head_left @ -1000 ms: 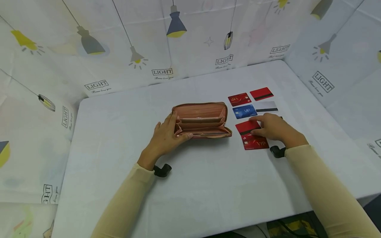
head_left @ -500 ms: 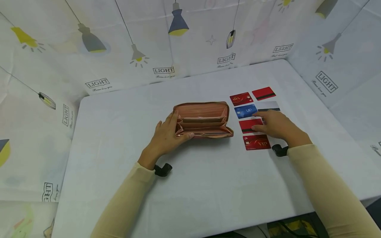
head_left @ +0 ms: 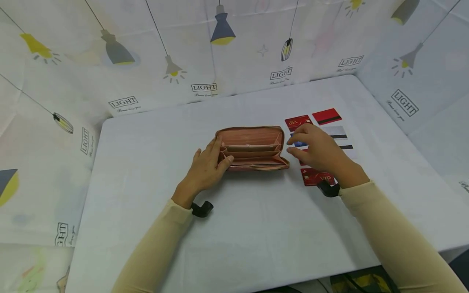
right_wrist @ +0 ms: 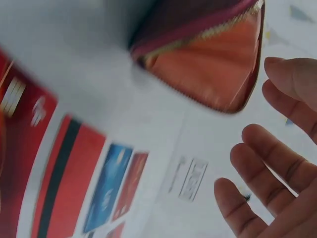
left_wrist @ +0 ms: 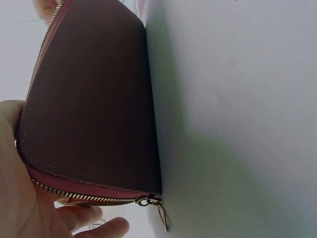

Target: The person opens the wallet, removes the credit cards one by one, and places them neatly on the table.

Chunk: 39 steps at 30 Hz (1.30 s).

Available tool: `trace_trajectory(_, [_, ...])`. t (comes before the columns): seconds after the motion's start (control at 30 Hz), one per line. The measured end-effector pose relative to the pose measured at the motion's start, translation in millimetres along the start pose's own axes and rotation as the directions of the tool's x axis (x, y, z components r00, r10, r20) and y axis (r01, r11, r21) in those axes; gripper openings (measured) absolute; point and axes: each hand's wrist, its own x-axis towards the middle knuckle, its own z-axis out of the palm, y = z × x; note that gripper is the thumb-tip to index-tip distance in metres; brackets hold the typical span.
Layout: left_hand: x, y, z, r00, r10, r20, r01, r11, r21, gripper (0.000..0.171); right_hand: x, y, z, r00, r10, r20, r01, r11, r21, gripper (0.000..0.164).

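A brown zip-around wallet [head_left: 253, 154] stands spread apart on the table, its salmon-coloured compartments facing up. My left hand [head_left: 205, 171] grips its left end, thumb over the front rim; the left wrist view shows the dark outer cover [left_wrist: 94, 99] and the zip pull [left_wrist: 148, 201]. Just right of the wallet, my right hand [head_left: 318, 148] hovers over the cards with loosely bent fingers and nothing between them. Partly beneath it lie a blue card [right_wrist: 109, 188], a red card with a dark stripe [right_wrist: 69, 178] and a red VIP card [head_left: 316, 177].
Behind the right hand lie another red VIP card [head_left: 297, 122] and a red striped card [head_left: 327, 116]. Two pale striped cards, one silver [head_left: 335, 132], sit to its right. A lamp-print cloth [head_left: 242, 61] hangs along the back of the white table [head_left: 256, 228].
The red striped card slid away from the front VIP card, leaving a gap. My right hand then left it and moved left towards the wallet. My left thumb shifted up over the wallet's rim.
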Motion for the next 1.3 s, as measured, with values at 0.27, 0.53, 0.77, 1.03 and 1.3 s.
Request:
trace_trajectory(0.27, [-0.7,-0.5,0.7,1.0,-0.002,0.001,0.002,1.0,0.016,0.083,19.8,-40.8,17.5,0.968,-0.251,0.024,0.251,0.967,-0.034,0.009])
trace_trajectory(0.53, [-1.7,1.0,1.9,1.0,-0.004,0.004,0.004,1.0,0.019,0.083,32.2,-64.5,32.0,0.927,-0.367,0.078,0.375,0.911,-0.171,0.012])
trace_trajectory(0.77, [0.8,3.5,1.7,0.999,-0.008,0.035,0.007,0.999,0.036,0.083,39.1,-76.1,36.1,0.895,-0.434,0.106,0.447,0.867,-0.221,0.014])
trace_trajectory(1.03, [0.2,3.0,-1.4,0.999,-0.02,0.037,0.018,0.999,0.033,0.082,48.0,-82.2,37.3,0.852,-0.509,0.123,0.523,0.812,-0.259,0.015])
trace_trajectory(1.3, [-1.2,-1.9,-3.8,0.998,-0.04,0.043,0.039,0.999,0.021,0.079,56.1,-82.4,41.5,0.803,-0.594,0.038,0.572,0.754,-0.323,0.007])
